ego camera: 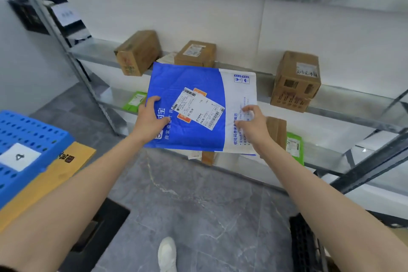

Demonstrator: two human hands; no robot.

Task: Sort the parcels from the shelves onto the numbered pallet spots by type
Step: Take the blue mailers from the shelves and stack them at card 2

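**A:** How do the hands sit?

**B:** Both forearms reach forward. The left hand [152, 120] grips the blue end of the blue-and-white mailer [194, 77], thumb on top and fingers underneath.

**A:** And the right?

**B:** The right hand [251, 126] is at the white end with its fingers curled. It's blurred, but it looks like a pinch on the edge.

**A:** Where's the mailer?

**B:** In the air between the hands, label up, in front of the shelf rail [344, 95].

**A:** Beyond them?

**B:** Three cardboard boxes [295, 80] stand on the shelf past the fingertips. A green pouch [134, 100] lies just left of the left hand. Well left of that arm is a blue pallet [33, 130] with a card marked 4 [19, 157]. A yellow flat parcel [50, 174] lies against it.
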